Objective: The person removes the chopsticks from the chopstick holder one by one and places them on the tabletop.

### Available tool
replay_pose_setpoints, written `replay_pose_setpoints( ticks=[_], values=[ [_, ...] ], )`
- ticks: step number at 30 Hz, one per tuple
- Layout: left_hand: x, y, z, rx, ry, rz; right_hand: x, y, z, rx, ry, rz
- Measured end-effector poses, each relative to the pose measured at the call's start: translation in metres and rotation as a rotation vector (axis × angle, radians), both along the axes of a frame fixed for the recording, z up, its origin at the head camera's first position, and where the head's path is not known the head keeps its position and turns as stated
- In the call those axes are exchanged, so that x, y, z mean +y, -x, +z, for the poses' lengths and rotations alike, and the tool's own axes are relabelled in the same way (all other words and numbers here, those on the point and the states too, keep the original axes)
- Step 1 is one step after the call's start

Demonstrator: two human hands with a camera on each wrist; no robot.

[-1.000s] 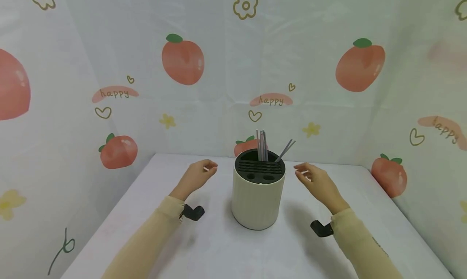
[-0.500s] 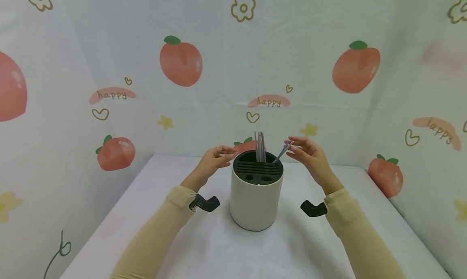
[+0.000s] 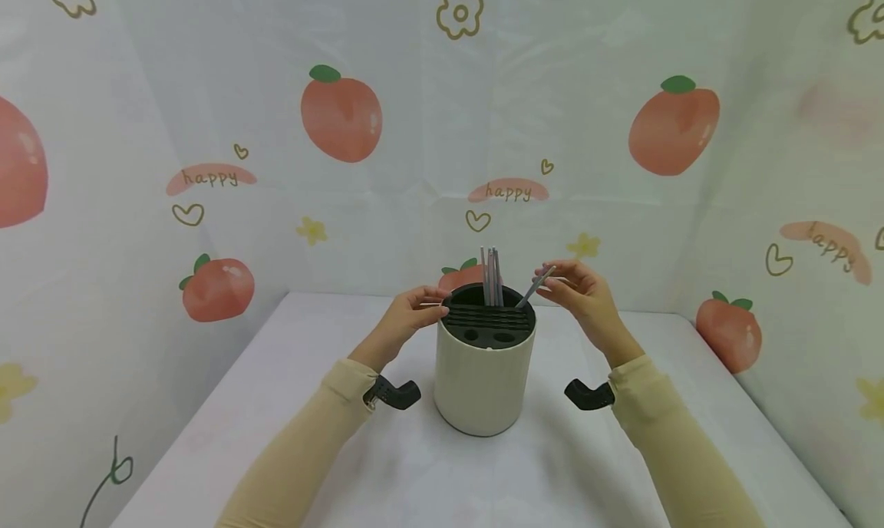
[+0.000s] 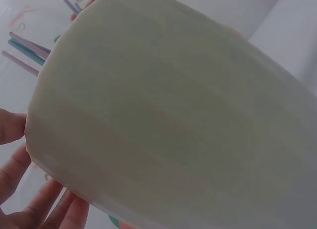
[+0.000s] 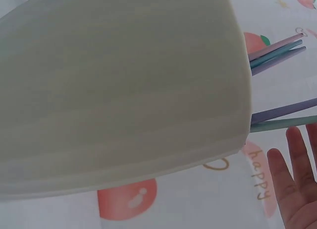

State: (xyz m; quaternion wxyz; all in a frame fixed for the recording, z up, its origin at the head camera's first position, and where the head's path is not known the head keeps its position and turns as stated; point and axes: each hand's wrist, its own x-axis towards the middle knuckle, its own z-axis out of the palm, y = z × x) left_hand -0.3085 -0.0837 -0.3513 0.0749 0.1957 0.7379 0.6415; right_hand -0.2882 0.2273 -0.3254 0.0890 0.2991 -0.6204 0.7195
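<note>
A cream cylindrical utensil holder with a black slotted top stands upright. My left hand is at its left rim, thumb tip on the edge and fingers along the far side, fairly straight. Several thin chopsticks stand upright in the back compartment. Two more, one purple and one green, lean to the right. My right hand is at their upper ends, thumb and fingers around them; I cannot tell whether they pinch. In the right wrist view its lower fingers are straight, right beside the green chopstick.
The holder stands on a white table. Behind it hangs a white cloth backdrop with printed fruit and hearts. Black wrist-worn pieces jut inward from both sleeves, near the holder's sides.
Both hands have risen and moved inward: the left from beside the holder onto its rim, the right to the leaning chopsticks. The holder stays in place; the head view has shifted slightly.
</note>
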Motion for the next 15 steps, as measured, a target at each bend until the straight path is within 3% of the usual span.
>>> replay_pose_setpoints(
  ticks=[15],
  values=[
    [0.0004,0.0016,-0.0035,0.001,0.032,0.024,-0.0029,0.0037,-0.0059,-0.008,0.039,0.032]
  ],
)
